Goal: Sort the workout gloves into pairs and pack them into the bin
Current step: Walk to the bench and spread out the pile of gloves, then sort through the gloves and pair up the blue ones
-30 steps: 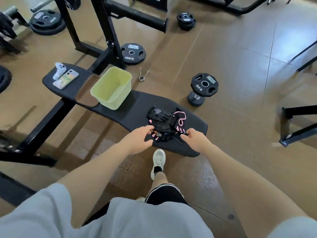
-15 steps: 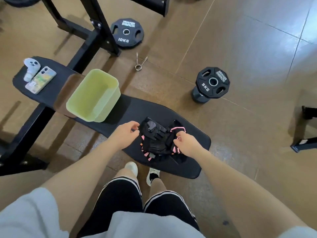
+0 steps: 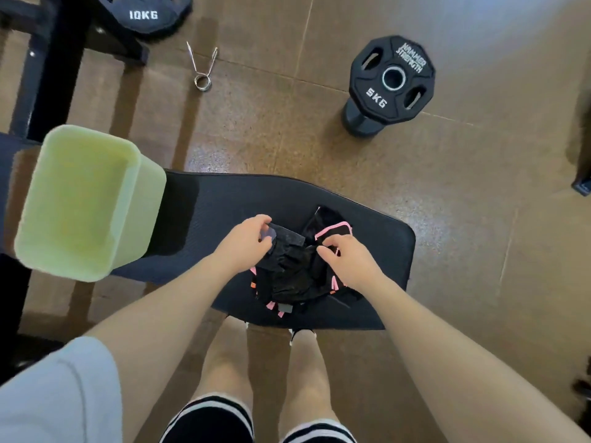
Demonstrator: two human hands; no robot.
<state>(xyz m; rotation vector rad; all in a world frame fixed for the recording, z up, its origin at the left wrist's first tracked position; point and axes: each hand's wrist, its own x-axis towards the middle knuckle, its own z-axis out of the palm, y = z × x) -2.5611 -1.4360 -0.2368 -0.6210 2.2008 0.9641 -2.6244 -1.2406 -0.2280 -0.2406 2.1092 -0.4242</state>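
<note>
A heap of workout gloves (image 3: 295, 276), black with pink trim, lies on the right end of the black bench pad (image 3: 220, 212). My left hand (image 3: 248, 239) pinches the strap of an all-black glove (image 3: 286, 238) at the heap's upper left. My right hand (image 3: 347, 259) grips a pink-edged glove (image 3: 334, 230) at the heap's upper right. The pale green bin (image 3: 86, 199) stands on the bench to the left, tilted toward me, with nothing visible inside.
A 5 kg plate (image 3: 391, 76) rests on a black stand on the brown floor beyond the bench. A metal spring collar (image 3: 203, 67) and a 10 kg plate (image 3: 145, 12) lie farther left. A black rack frame (image 3: 57, 59) rises at upper left.
The view has dropped closer over the bench. Both hands have moved up from the heap's near edge onto its top and now grip separate gloves.
</note>
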